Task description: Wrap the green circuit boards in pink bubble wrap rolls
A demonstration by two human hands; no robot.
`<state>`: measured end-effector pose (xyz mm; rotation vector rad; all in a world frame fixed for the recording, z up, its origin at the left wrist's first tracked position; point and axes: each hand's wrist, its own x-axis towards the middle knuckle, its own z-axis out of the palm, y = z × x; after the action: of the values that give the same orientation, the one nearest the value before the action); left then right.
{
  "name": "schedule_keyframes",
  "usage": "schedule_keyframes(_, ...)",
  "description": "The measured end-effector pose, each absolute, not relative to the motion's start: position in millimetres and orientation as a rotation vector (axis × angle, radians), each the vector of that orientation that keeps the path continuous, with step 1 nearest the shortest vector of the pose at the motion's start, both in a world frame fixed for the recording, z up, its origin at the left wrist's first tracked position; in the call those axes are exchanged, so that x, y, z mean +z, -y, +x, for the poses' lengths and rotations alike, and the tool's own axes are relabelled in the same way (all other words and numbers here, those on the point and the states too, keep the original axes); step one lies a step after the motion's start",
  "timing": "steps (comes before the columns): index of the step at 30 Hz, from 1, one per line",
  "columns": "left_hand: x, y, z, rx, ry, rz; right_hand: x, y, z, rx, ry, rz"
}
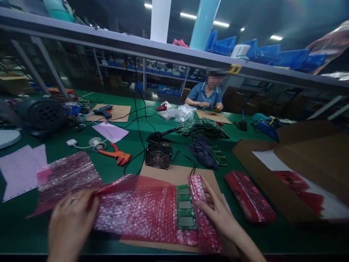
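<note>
A sheet of pink bubble wrap [136, 207] stretches between my hands over a brown cardboard sheet [163, 247]. My left hand [72, 214] pinches the wrap's left edge, fingers closed. At the other end, my right hand [214, 205] grips a folded, rolled-over part of the wrap [203, 222]; what is inside that roll is hidden. Beside the roll, a green circuit board [186, 207] with several grey rectangles lies on the wrap, its right edge covered by the fold. A wrapped pink bundle [251, 196] rests to the right of my right hand.
An open cardboard box [256, 178] stands at right. Behind the wrap are a small black fan [158, 156], a dark cloth [204, 151] and piled circuit boards [204, 128]. Orange wire strippers [117, 154] and another bubble-wrap sheet [68, 178] lie left. A person [205, 94] sits across the table.
</note>
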<state>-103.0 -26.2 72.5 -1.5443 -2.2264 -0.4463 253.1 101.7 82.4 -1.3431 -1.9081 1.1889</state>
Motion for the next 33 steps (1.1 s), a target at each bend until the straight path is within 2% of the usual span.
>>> schedule_keyframes(2, 89.0, 39.9, -122.1, -0.224, 2.306, -1.289, 63.8, -99.7, 223.3, 1.423, 1.775, -1.199)
schedule_keyframes(4, 97.6, 46.5, -125.0, -0.159, 2.340, -1.082, 48.3, -98.6, 201.2, 1.443, 1.767, -1.164)
schedule_keyframes(6, 94.7, 43.0, -110.7, -0.232, 2.325, -1.099, 42.3, -98.6, 189.7, 1.342, 1.886, -1.235)
schedule_keyframes(8, 79.1, 30.8, -84.5, -0.385, 2.134, -1.443, 47.1, -99.2, 186.6, 1.167, 2.079, -1.406)
schedule_keyframes(10, 55.2, 15.7, -54.5, -0.386, 1.888, -1.827, 58.9, -99.4, 187.4, 0.904, 2.270, -1.519)
schedule_keyframes(14, 12.9, -2.3, -15.5, -0.275, 1.675, -2.075, 80.5, -96.2, 192.2, 0.495, 2.602, -1.184)
schedule_keyframes(16, 2.9, -3.3, -12.5, -0.272, 1.665, -2.090, 83.6, -94.2, 197.5, 0.414, 2.664, -1.149)
schedule_keyframes(21, -2.6, 0.4, -21.6, -0.282, 1.684, -2.101, 69.8, -94.8, 209.1, 0.334, 2.443, -1.700)
schedule_keyframes(24, -4.9, 1.6, -24.1, -0.274, 1.704, -2.093, 59.9, -99.3, 210.0, 0.276, 2.323, -1.789)
schedule_keyframes(27, -7.2, 3.8, -29.5, -0.253, 1.729, -2.074, 59.3, -106.0, 220.1, 0.370, 2.286, -1.740)
schedule_keyframes(31, -5.8, 11.1, -46.0, -0.219, 1.718, -2.073, 65.4, -113.2, 256.3, 0.713, 2.182, -1.627)
schedule_keyframes(33, -4.7, 16.3, -56.4, -0.203, 1.723, -2.065, 66.1, -113.4, 272.6, 0.743, 2.115, -1.624)
